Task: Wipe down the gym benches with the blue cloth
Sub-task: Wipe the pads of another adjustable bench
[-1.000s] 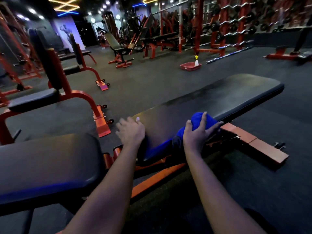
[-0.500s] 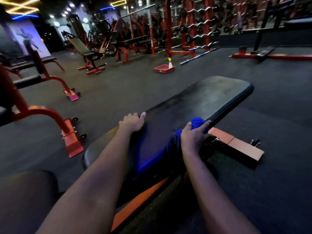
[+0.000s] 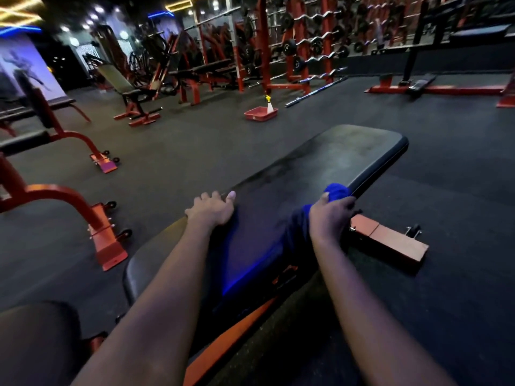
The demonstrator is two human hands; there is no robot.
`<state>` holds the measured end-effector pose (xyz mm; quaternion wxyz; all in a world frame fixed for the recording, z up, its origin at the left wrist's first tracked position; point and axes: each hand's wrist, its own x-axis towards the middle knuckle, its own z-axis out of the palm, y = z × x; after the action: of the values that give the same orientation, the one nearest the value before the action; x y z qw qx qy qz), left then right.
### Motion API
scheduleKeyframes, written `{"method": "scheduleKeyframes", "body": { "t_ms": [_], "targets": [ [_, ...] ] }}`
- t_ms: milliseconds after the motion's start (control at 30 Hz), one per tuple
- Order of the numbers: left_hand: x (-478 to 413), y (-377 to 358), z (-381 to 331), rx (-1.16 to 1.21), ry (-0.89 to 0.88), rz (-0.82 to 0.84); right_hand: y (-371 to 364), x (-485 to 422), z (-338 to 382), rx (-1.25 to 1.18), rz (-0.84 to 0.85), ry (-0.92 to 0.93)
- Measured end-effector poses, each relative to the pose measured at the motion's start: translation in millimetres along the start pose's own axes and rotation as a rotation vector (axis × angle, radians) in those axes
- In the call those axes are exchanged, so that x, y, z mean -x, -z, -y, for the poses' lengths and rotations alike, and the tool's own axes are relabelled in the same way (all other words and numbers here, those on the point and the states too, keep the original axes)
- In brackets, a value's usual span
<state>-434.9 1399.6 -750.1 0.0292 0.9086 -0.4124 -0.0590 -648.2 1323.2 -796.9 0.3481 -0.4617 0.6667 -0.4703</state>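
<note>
Long bench [image 3: 320, 168] points far-right; right hand [image 3: 331, 218] apparently grips blue cloth [image 3: 335, 192].

The right hand [image 3: 331, 215] slid the blue cloth [image 3: 335, 192] farther along the bench's [image 3: 348, 154] right edge, its fingers [image 3: 347, 203] curling round it.

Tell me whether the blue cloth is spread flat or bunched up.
Bunched up. The blue cloth is a wad gripped by the right hand at the right edge of the bench, not laid flat.
</note>
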Motion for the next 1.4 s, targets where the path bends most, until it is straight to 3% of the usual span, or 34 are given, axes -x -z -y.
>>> {"method": "scheduleKeyframes", "body": {
  "t_ms": [133,300,533,733,967,1200,1400],
  "targets": [
    [-0.1,-5.5,-2.4,-0.007,-0.010,-0.032,18.3,-64.5,30.9,0.026,-0.045,-0.128],
    [-35.1,-0.7,-19.4,0.077,0.031,0.018,7.2,-23.5,8.9,0.113,0.057,0.049],
    [-64.6,-3.5,-50.0,0.117,-0.043,0.033,11.3,-85.2,32.8,0.094,-0.023,-0.100],
    [-68.7,-7.4,-58.8,0.103,-0.057,0.034,9.5,-59.1,3.3,0.041,0.067,0.034],
    [-65.9,-4.9,-61.0,0.068,-0.048,0.057,19.1,-104.4,28.6,0.063,-0.015,-0.084],
    [-65.1,-1.7,-90.4,0.064,0.062,0.036,13.3,-99.6,15.9,0.104,0.017,-0.005],
    [-79.9,-5.4,-105.5,0.092,-0.030,0.045,18.2,-156.0,31.2,0.100,-0.051,-0.078]
  ]
}}
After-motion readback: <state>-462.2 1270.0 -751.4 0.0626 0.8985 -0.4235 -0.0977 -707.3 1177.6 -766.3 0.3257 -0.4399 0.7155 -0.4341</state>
